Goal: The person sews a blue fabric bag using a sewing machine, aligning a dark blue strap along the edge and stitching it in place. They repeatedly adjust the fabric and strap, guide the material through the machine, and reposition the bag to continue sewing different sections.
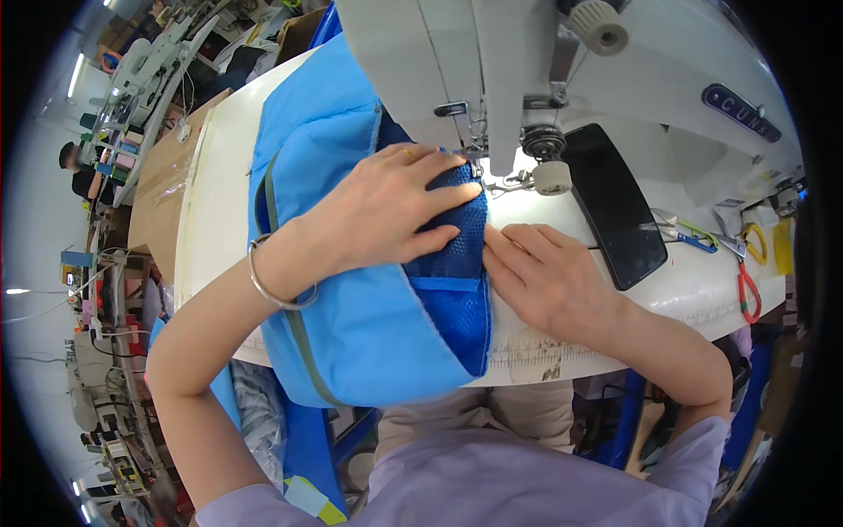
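A light blue sewn fabric piece (325, 92) lies across the white table, with a dark green strip along it and a darker blue mesh panel (448, 255) at its right edge. My left hand (378, 211) rests flat on it with fingers spread, the fingertips on the mesh just left of the presser foot (479, 171). Closer to me, my right hand (558, 281) pinches the mesh panel's right edge between thumb and curled fingers; the exact grip is partly hidden. The white sewing machine (509, 61) stands over the panel's far end, its lamp lighting the needle area.
Right of the needle lies a black smartphone (615, 206). Farther right are thread snips (694, 235) and red-handled scissors (748, 294). A printed ruler scale (527, 356) runs along the near table edge. Cardboard (162, 189) adjoins the left side; a person works in the left background.
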`<move>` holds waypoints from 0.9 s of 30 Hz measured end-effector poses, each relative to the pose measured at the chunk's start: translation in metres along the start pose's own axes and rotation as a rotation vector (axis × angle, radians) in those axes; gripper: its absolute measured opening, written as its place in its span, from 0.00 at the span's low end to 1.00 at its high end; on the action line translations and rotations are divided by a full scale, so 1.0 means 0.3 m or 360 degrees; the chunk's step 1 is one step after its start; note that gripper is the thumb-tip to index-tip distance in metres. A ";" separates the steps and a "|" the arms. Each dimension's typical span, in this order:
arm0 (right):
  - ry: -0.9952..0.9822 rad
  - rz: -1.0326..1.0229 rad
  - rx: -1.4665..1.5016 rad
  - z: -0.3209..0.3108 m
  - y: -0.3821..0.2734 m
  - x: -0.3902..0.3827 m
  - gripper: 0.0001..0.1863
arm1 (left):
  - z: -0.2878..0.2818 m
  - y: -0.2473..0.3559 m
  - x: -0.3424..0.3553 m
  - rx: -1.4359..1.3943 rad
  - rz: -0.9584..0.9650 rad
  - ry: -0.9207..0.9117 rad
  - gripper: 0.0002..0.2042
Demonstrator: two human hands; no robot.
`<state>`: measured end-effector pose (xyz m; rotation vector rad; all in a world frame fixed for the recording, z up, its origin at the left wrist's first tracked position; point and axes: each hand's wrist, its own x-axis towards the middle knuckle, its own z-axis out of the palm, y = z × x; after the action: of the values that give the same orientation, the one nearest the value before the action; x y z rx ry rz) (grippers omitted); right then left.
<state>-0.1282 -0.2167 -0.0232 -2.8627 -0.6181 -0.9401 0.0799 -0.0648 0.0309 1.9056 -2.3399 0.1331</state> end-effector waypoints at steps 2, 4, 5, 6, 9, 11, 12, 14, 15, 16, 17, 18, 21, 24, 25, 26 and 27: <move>0.0035 -0.0011 -0.0028 0.004 0.000 -0.006 0.17 | -0.039 0.063 0.024 0.0109 0.0065 -0.0094 0.24; 0.0025 -0.0066 -0.0024 0.008 -0.009 -0.014 0.14 | -0.077 0.162 0.011 -0.0193 -0.0095 -0.0227 0.23; -0.0008 -0.0115 -0.0014 0.001 -0.014 -0.016 0.13 | -0.085 0.203 -0.001 -0.0341 -0.0178 -0.0294 0.23; -0.0033 -0.0167 -0.0008 -0.014 -0.023 -0.013 0.11 | -0.080 0.226 -0.022 -0.0288 -0.0201 -0.0226 0.23; -0.0301 -0.0408 0.0181 -0.062 -0.070 -0.018 0.20 | -0.022 0.243 -0.080 -0.0216 -0.0277 -0.0019 0.22; -0.0264 -0.0494 0.0259 -0.074 -0.105 -0.024 0.20 | -0.005 0.244 -0.088 -0.0290 -0.0318 0.0137 0.20; -0.0253 -0.0531 0.0296 -0.076 -0.118 -0.028 0.20 | -0.002 0.238 -0.088 -0.0427 -0.0397 0.0154 0.19; -0.0205 -0.0567 0.0224 -0.077 -0.133 -0.035 0.20 | -0.007 0.216 -0.095 -0.0701 -0.0555 0.0185 0.16; -0.0180 -0.0589 0.0188 -0.074 -0.134 -0.037 0.20 | -0.023 0.211 -0.094 -0.0823 -0.0669 0.0167 0.16; -0.0108 -0.0620 0.0175 -0.068 -0.132 -0.037 0.17 | -0.048 0.208 -0.090 -0.0944 -0.0783 0.0149 0.15; -0.0036 -0.0650 0.0161 -0.057 -0.129 -0.036 0.15 | -0.061 0.207 -0.085 -0.1064 -0.0898 0.0130 0.15; 0.0035 -0.0690 0.0145 -0.052 -0.127 -0.031 0.14 | -0.057 0.207 -0.086 -0.0976 -0.0794 0.0153 0.15; -0.0099 -0.0681 0.0106 -0.071 -0.136 -0.037 0.20 | -0.016 0.221 -0.095 -0.0660 -0.0522 0.0207 0.17; -0.0103 -0.0698 0.0066 -0.073 -0.133 -0.033 0.20 | 0.026 0.241 -0.096 -0.0374 -0.0381 0.0243 0.18; -0.0099 -0.0686 0.0087 -0.074 -0.132 -0.034 0.20 | 0.034 0.243 -0.098 -0.0366 -0.0368 0.0267 0.18; -0.0096 -0.0675 0.0110 -0.074 -0.132 -0.035 0.19 | 0.041 0.245 -0.100 -0.0359 -0.0355 0.0290 0.19; -0.0091 -0.0668 0.0130 -0.075 -0.131 -0.033 0.19 | 0.047 0.249 -0.101 -0.0319 -0.0340 0.0315 0.19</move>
<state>-0.1632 -0.1884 -0.0131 -2.7450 -1.2667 -0.8503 0.0121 -0.0222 0.0131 1.9304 -1.9332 0.0612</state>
